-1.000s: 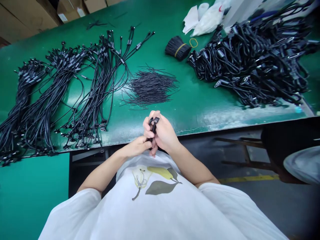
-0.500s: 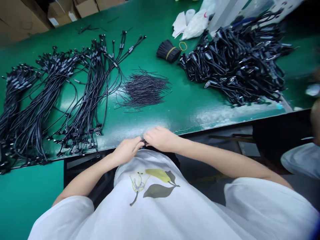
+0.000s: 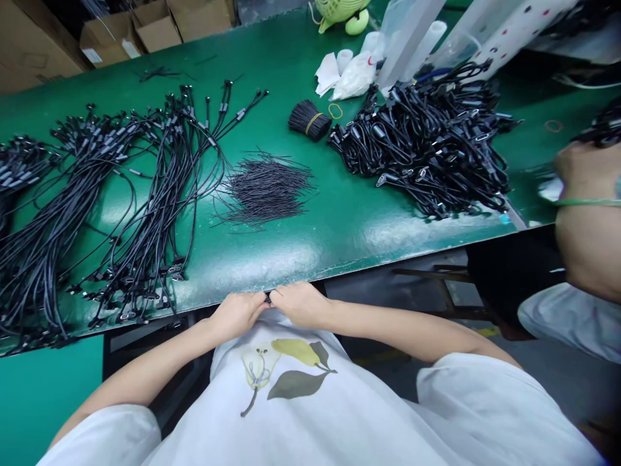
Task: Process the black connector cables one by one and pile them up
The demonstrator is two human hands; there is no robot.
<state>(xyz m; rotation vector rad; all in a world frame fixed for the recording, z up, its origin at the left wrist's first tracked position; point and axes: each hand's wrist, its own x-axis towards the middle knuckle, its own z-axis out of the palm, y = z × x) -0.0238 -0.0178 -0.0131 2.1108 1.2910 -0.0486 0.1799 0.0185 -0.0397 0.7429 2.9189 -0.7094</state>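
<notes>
My left hand [image 3: 239,315] and my right hand [image 3: 299,304] meet at the table's front edge, close to my shirt. Both are closed, fingertips together, on a black cable [image 3: 268,299] of which only a short dark bit shows between them. Beyond them on the table lies a loose pile of short black twist ties [image 3: 269,189]. Straightened black cables with small connectors [image 3: 160,194] are laid out in bunches to the left. On the right is a heap of folded black cables [image 3: 422,142].
A banded bundle of black ties [image 3: 309,121] sits near a yellow rubber band [image 3: 335,110]. White plastic bags [image 3: 356,76] and a green object [image 3: 341,11] stand at the back. Cardboard boxes [image 3: 110,40] are beyond the far left edge. A co-worker's arm [image 3: 587,220] reaches in at right.
My view has shifted, so the table items appear lower and further left. Both hands stay together at the table edge, closed on the dark cable. More of the co-worker's arm shows at right.
</notes>
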